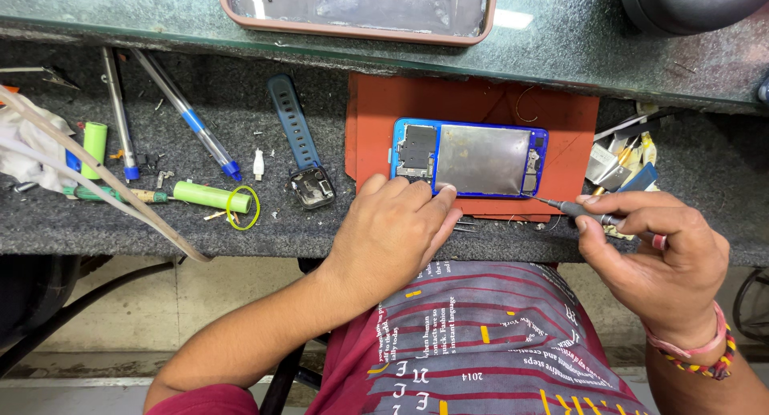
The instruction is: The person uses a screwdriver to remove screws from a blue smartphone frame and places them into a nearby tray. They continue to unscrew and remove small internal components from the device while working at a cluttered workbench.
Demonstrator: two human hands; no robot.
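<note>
Head view, looking straight down at a workbench. We see an opened smartphone [470,160] with a glossy blue frame lying back-up and lengthwise on a flat, matte red-orange mat [561,118]; its rear cover is off, exposing a dull grey rectangular metal shield in the middle and dark, finely detailed circuit boards at both ends. The mat rests on a coarse, dark grey felt-like bench surface [48,223] littered with small debris.

The left hand [392,235] lies palm-down at the phone's near edge, fingers curled loosely and fingertips pressing the lower left rim of the frame; it grips nothing. The right hand [661,251] is closed around a slim grey metal screwdriver [573,209], held like a pen between thumb and forefinger, its fine tip reaching the phone's lower right corner. The phone thus lies just beyond both hands, between them, nearer the left.

To the left we note a blue wristband with a dark watch case [300,147], two smooth green cylindrical cells [210,195], a yellow-green ring, and clear-barrelled pens [192,126] with blue caps. Above, a raised glass shelf [561,38] carries a pinkish soft-edged phone case [356,10] with a translucent back. Small metallic parts [617,167] are heaped at the right.
</note>
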